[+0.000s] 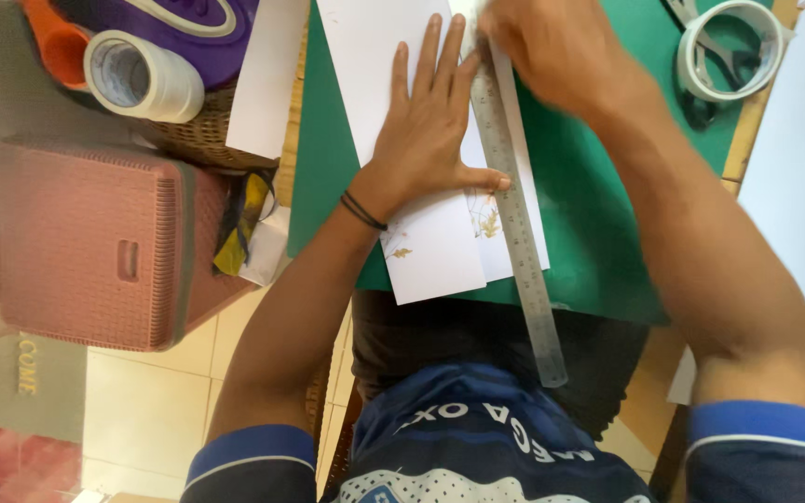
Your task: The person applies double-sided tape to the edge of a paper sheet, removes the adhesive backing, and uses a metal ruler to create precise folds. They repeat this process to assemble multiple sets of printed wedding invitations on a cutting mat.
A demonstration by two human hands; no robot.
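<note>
Ruler (521,244) (steel) under flat, spread left hand (430,130).

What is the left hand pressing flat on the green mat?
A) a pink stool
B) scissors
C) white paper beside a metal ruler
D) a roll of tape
C: the left hand lies palm-down with fingers spread on the white paper, its thumb touching the metal ruler that runs along the sheet on the green mat.

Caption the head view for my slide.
Left hand flat on white paper, right hand at a steel ruler.
</note>
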